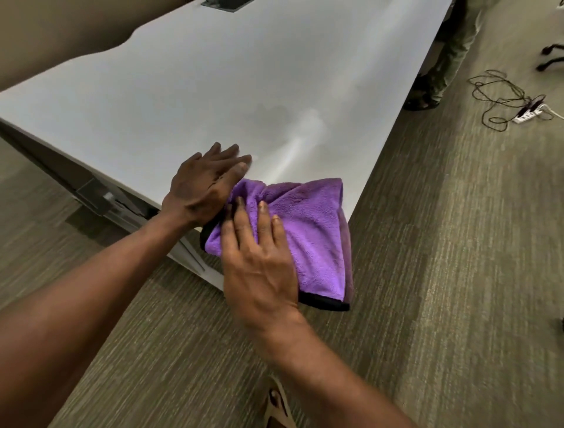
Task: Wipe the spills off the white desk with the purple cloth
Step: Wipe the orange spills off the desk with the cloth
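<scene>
The purple cloth (pixel 308 232), edged in black, lies over the near corner of the white desk (pixel 189 85), and part of it hangs off the edge. My right hand (pixel 259 259) presses flat on the cloth with the fingers spread. My left hand (pixel 204 186) lies flat on the desk just left of the cloth, fingers together, its edge touching the cloth's bunched fold. A faint wet smear (pixel 293 122) shows on the desk beyond the cloth.
Grey-brown carpet (pixel 442 275) surrounds the desk. A power strip with tangled black cables (pixel 528 111) lies on the floor at the right. A person's legs (pixel 442 61) stand by the desk's far right edge. A dark cut-out (pixel 225 3) sits at the desk's far end.
</scene>
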`<state>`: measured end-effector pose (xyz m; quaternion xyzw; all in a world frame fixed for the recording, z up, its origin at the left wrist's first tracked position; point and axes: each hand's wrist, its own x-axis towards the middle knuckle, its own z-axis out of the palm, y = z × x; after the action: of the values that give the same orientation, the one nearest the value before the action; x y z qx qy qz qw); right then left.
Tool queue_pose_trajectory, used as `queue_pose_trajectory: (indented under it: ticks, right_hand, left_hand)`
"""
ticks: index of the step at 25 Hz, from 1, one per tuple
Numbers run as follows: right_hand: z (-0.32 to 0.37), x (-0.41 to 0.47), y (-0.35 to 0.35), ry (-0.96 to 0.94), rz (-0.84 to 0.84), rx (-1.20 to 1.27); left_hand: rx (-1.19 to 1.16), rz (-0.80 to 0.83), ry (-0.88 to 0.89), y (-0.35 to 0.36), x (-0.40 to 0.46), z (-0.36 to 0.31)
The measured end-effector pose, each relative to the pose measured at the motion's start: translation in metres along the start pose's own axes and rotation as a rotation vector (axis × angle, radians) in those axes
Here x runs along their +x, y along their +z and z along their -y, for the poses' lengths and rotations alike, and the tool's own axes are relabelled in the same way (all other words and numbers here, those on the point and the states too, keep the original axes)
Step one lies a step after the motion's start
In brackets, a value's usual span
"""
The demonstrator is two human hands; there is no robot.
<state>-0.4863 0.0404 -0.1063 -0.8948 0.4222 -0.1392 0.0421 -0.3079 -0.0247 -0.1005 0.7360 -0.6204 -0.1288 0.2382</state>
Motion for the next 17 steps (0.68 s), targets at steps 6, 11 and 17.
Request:
queue_pose_trajectory:
  ticks: [6, 11, 17]
  right_hand:
    - [-0.057, -0.047, -0.011, -0.279, -0.035, -0.058]
    - [-0.007, -0.004, 0.005, -0.029, -0.086, -0.074]
    - [-0.022, -0.008, -0.009, -0.16, -0.088, 0.017]
  left_hand:
    - [0.006, -0.009, 0.015, 0.0, -0.002, 0.008]
    - [-0.03, -0.029, -0.013, 0.002, 0.005, 0.003]
    - [-0.071, 0.0, 0.002, -0.005, 0.003, 0.001]
